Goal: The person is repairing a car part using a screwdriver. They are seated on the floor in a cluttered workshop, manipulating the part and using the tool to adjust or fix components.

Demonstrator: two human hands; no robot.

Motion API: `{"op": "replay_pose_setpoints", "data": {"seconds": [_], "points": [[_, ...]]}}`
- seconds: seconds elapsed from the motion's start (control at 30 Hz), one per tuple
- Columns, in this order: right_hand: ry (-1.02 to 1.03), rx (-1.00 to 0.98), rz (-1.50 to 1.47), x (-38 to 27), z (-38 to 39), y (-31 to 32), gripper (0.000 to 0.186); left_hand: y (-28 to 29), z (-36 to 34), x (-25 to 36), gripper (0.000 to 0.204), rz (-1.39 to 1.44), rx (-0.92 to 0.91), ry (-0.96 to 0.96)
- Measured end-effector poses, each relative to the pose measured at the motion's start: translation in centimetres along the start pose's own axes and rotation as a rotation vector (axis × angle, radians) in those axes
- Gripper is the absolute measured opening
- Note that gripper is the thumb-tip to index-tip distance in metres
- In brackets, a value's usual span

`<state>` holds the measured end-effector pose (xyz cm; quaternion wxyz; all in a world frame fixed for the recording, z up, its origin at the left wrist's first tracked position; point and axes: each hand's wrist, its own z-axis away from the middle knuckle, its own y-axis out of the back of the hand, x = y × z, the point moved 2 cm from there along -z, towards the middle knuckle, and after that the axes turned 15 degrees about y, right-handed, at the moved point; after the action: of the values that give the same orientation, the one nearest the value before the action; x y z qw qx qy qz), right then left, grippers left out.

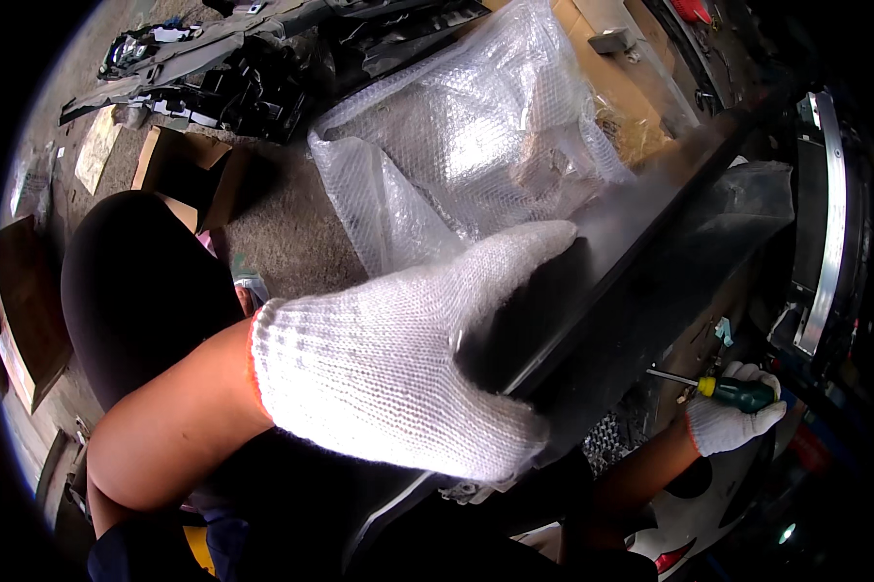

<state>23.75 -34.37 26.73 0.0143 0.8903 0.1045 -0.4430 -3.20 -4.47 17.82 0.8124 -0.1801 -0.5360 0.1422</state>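
Note:
My left hand (398, 359), in a white knit glove with an orange-edged cuff, lies across a long black plastic panel (640, 281). Its thumb is stretched away from the fingers, which bend over the panel's edge; the fingertips are hidden. The panel slants from my lap up to the far right. On its right side, my right hand (732, 417), gloved the same way, is closed round the dark green handle of a screwdriver (742, 393). The tool has a yellow collar, and its metal shaft points left toward the panel, apart from it.
Clear bubble wrap (456, 136) spreads on the floor beyond the panel, with flattened cardboard (592, 19) behind it. At the far left lie black car parts (233, 78) and an open cardboard box (180, 170). A silver metal bar (829, 223) stands at the right.

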Motion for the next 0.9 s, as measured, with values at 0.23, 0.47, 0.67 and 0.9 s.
{"op": "replay_pose_setpoints", "data": {"seconds": [0.23,0.47,0.67,0.9], "points": [[0.057,-0.245,0.02,0.3,0.9,0.6,0.045,-1.0,1.5,-1.5,0.117,0.087,0.016,-0.1],[-0.042,-0.309,0.026,1.2,0.5,0.6,0.043,-6.3,3.1,-7.8,0.063,0.754,0.203,0.112],[0.039,-0.203,0.346,2.7,-0.5,1.8,0.038,-7.7,4.0,-11.8,0.057,0.329,0.385,0.06],[0.737,-0.474,1.278,1.0,1.7,-3.6,0.033,-7.4,4.9,-11.6,0.056,0.344,0.367,0.105]]}}
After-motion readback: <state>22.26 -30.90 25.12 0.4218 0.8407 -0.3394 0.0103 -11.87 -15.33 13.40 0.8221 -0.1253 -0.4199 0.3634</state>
